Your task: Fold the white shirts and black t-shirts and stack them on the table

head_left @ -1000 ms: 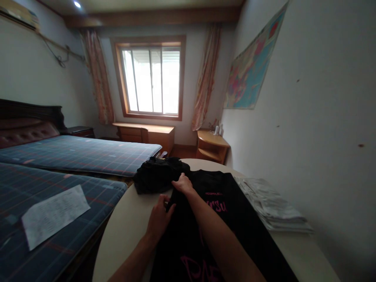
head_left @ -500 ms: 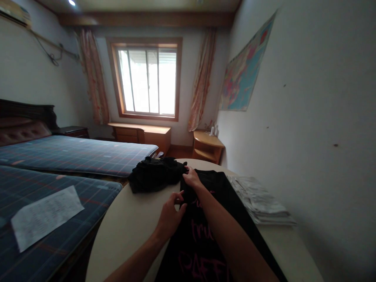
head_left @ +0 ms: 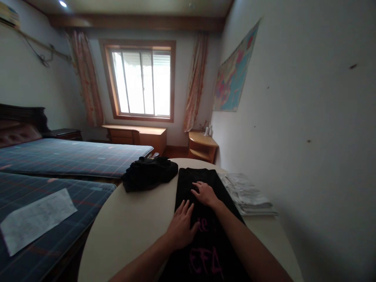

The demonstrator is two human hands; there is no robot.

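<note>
A black garment with pink lettering [head_left: 198, 176] lies in a long, narrow folded strip on a round cream table [head_left: 132, 223]. On its left side rests my left hand [head_left: 181, 227], fingers spread and laid flat on the cloth. Farther up the strip, my right hand [head_left: 205, 194] also touches the fabric, its fingers stretched out. Neither hand grips anything. My forearms cover part of the garment and its letters. To the left of it sits a crumpled black cloth bundle [head_left: 149, 172]. A stack of folded pale grey cloth [head_left: 248, 196] lies close along its right side.
Left of the table are beds with blue plaid mattresses [head_left: 73, 156], one bearing a sheet of paper with writing [head_left: 38, 219]. A wooden corner shelf [head_left: 202, 145] and a desk [head_left: 149, 135] stand beyond. The white wall [head_left: 293, 176] runs along the right.
Both hands held the garment's left edge near its far end; now they have let go and lie flat on it. The strip looks narrower, and less lettering shows. The camera view has shifted slightly.
</note>
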